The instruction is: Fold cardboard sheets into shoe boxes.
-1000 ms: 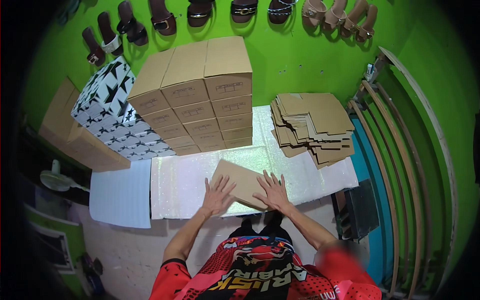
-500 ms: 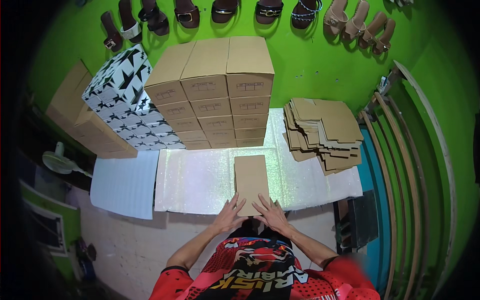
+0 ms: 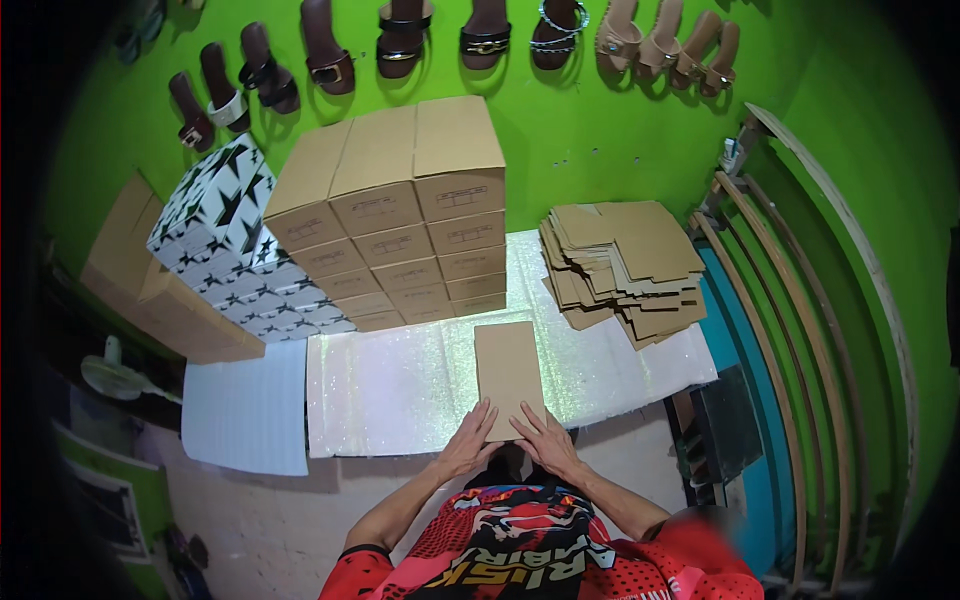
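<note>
A plain brown cardboard box point(image 3: 508, 372) lies at the near edge of the shiny table cover point(image 3: 400, 400), its smooth top toward me. At its near left corner rests my left hand point(image 3: 468, 442), fingers stretched out along the edge. My right hand point(image 3: 546, 440) lies on the near right corner with its fingers apart. Both hands touch the box without wrapping round it, and the thumbs point in toward its near side. What lies under the palms is hidden.
Stacked brown boxes point(image 3: 400, 210) stand at the back, beside star-patterned boxes point(image 3: 230, 210). Flat cardboard blanks point(image 3: 640, 250) are piled at the back right. A white foam sheet point(image 3: 245, 410) hangs over the left edge. Sandals point(image 3: 485, 35) hang on the green wall; wooden rails point(image 3: 800, 330) stand right.
The whole view has shifted and tilted a little. My hands stay at the box's near corners, their fingers now closer together and flatter on it.
</note>
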Motion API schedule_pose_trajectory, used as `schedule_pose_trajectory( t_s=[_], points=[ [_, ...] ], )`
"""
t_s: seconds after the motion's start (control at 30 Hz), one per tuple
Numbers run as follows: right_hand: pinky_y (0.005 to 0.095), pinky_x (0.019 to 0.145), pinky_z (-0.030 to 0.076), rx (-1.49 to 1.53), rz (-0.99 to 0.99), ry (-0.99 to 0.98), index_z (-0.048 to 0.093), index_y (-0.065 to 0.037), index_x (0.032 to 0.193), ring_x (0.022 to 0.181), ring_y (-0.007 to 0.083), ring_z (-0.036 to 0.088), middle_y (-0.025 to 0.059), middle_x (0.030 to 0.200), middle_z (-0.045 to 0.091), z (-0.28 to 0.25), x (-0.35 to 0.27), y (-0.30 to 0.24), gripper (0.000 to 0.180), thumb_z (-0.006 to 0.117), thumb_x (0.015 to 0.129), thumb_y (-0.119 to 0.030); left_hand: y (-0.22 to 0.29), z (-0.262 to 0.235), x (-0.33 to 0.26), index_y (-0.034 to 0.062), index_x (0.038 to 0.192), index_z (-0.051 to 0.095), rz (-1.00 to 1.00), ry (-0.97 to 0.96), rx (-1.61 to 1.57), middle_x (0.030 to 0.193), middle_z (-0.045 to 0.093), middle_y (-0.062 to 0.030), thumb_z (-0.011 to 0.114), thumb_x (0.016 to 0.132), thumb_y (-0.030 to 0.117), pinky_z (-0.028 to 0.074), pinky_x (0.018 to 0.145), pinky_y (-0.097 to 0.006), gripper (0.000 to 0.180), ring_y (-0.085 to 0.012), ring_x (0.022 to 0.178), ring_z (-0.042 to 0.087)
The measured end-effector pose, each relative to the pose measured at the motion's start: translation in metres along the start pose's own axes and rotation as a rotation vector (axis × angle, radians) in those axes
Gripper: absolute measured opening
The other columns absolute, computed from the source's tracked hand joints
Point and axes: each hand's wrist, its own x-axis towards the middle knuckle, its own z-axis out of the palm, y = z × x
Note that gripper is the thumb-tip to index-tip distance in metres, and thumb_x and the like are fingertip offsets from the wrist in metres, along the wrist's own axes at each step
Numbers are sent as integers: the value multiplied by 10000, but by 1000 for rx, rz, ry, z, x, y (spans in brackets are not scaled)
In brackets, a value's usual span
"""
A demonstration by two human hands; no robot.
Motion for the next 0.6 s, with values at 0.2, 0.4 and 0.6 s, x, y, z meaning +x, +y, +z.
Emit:
schedule_pose_trajectory(
  t_s=[0.2,0.4,0.6],
  points=[
    [534,1117,502,61,69,-67,538,-252,1542,1387,514,495,96,1705,338,-36,14,49,547,637,1019,-380,9,18,56,-6,1650,219,-24,7,31,1699,180,-316,663,1027,381,250,1279,-548,858,-521,1546,243],
    [494,1183,453,69,37,-194,475,-266,1581,1419,464,496,61,1738,276,-79,33,120,578,585,1036,-423,30,48,120,-50,1637,214,-104,55,-1,1687,183,-346,618,1047,403,218,1269,-585,847,-552,1541,222],
    [515,1162,475,61,-1,-270,462,-266,1588,1432,470,477,63,1743,258,-100,45,154,560,564,1057,-411,41,54,147,-28,1656,171,-176,57,-55,1711,92,-340,597,1062,392,175,1289,-572,843,-552,1573,120]
  ],
)
